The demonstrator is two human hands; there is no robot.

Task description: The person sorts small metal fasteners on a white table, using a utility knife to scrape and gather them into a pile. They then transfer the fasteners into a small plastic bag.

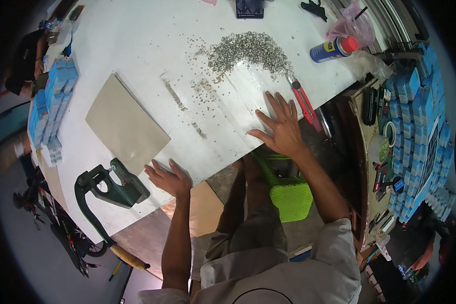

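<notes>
My left hand (pixel 169 180) rests at the table's near edge with its fingers spread, holding nothing. It lies between a green hand press (pixel 129 185) and the near corner of a greyish-beige board (pixel 126 124). Farther right, my right hand (pixel 282 130) is laid on the white table (pixel 228 129), fingers apart, nothing in it. Just beyond its fingertips lies a red utility knife (pixel 303 100). A heap of small silvery metal rings (pixel 251 53) spreads over the table ahead of that hand, with many tiny loose pieces scattered to its left.
A blue spray can (pixel 332 49) with a red cap lies at the far right. Blue-and-white stacks (pixel 415 116) fill a side shelf, and more stacks (pixel 55 96) stand at the left. A bright green stool (pixel 291 200) is below the table edge. The press's long handle (pixel 129 257) overhangs the edge.
</notes>
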